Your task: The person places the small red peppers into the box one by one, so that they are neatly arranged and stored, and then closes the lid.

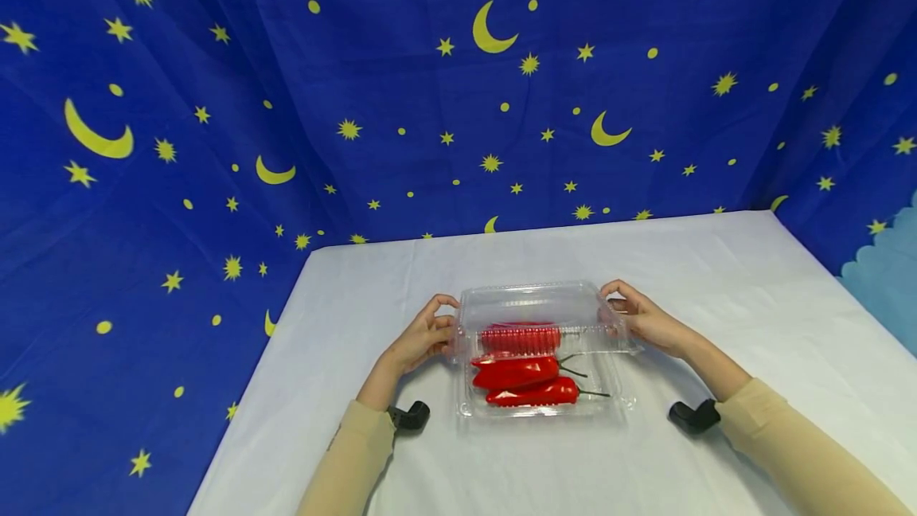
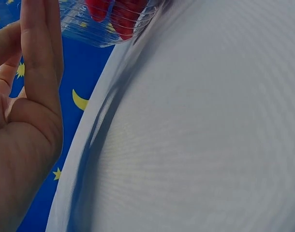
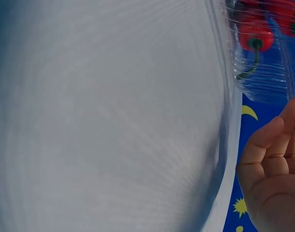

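Observation:
A clear plastic clamshell box (image 1: 607,373) lies on the table with several red chili peppers (image 1: 532,393) inside, their stems toward the right. Its see-through lid (image 1: 530,301) is tilted over the rear peppers, leaving the front ones uncovered. My left hand (image 1: 423,341) holds the lid's left side, and my right hand (image 1: 650,325) holds its right side with bent fingers. In the left wrist view, the left hand (image 2: 36,116) is beside the box's ribbed wall. A pepper (image 3: 256,36) with a green stem shows through the plastic above the right hand (image 3: 275,174).
A white cloth (image 1: 372,293) covers the table. Blue curtain (image 1: 430,86) with yellow moons and stars stands behind it and along both sides. Black wrist mounts (image 1: 410,416) sit at the sleeve cuffs.

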Demonstrator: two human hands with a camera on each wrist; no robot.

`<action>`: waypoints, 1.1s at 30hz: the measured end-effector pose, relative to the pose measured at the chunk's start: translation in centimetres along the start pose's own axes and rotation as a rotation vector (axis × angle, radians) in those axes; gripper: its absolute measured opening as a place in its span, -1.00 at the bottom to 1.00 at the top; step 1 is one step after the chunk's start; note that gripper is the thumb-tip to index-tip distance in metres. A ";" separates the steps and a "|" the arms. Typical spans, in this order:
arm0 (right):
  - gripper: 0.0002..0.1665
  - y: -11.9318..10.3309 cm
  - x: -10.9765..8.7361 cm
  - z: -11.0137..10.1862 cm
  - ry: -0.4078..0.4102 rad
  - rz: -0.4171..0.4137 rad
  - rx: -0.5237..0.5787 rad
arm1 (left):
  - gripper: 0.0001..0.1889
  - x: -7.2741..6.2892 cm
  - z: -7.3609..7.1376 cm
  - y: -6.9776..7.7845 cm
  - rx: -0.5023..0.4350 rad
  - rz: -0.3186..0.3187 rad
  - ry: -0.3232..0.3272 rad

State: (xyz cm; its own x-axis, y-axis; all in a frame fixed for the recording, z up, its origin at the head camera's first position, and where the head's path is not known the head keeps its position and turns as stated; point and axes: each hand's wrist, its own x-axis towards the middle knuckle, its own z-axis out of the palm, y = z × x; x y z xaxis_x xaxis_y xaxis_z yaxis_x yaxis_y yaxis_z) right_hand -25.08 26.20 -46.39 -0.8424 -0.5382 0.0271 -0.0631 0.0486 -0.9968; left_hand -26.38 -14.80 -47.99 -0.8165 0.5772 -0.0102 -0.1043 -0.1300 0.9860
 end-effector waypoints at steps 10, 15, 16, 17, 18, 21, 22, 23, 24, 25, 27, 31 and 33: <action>-0.85 0.3 -0.3 0.1 -0.023 0.005 -0.021 | -0.75 -0.4 0.2 0.4 -0.008 -0.030 -0.014; -0.80 0.4 -0.6 0.1 -0.009 0.029 -0.046 | -0.75 -0.7 1.0 1.0 0.085 -0.036 0.038; -0.78 0.3 -0.7 0.2 -0.004 0.033 -0.057 | -0.73 -0.7 1.2 1.1 0.114 -0.031 0.050; -0.76 0.3 -0.8 0.3 0.005 0.038 -0.075 | -0.72 -0.8 1.3 1.3 0.144 -0.027 0.062; -0.73 0.1 -0.9 0.4 0.015 0.044 -0.096 | -0.70 -0.9 1.5 1.4 0.172 -0.027 0.075; -0.67 -0.4 -1.4 1.0 0.055 0.062 -0.171 | -0.63 -1.3 2.0 1.8 0.246 -0.039 0.096; -0.65 -0.6 -1.7 1.2 0.065 0.067 -0.199 | -0.61 -1.4 2.2 2.0 0.267 -0.046 0.098; -0.64 -0.8 -2.0 1.4 0.077 0.072 -0.225 | -0.59 -1.7 2.3 2.1 0.283 -0.056 0.099; -0.63 -1.0 -2.3 1.6 0.086 0.074 -0.244 | -0.56 -1.9 2.5 2.3 0.301 -0.068 0.099; -0.62 -1.2 -2.6 1.8 0.093 0.070 -0.264 | -0.54 -2.2 2.7 2.5 0.317 -0.079 0.098; -0.57 -1.6 -3.2 2.2 0.099 0.060 -0.307 | -0.49 -2.7 3.1 2.9 0.349 -0.095 0.098; -0.49 -2.4 -4.7 3.3 0.108 0.060 -0.358 | -0.41 -3.8 3.9 3.4 0.413 -0.123 0.100; -0.47 -2.7 -5.3 3.9 0.110 0.067 -0.363 | -0.39 -4.4 4.3 3.6 0.428 -0.133 0.099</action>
State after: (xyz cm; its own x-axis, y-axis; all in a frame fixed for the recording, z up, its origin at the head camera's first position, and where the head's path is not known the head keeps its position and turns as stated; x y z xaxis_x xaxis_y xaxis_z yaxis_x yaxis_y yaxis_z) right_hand -18.34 25.69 -44.16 -0.9023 -0.4309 -0.0094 -0.1748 0.3858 -0.9059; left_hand -20.71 -14.37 -43.70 -0.8646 0.4836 -0.1365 0.0152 0.2967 0.9548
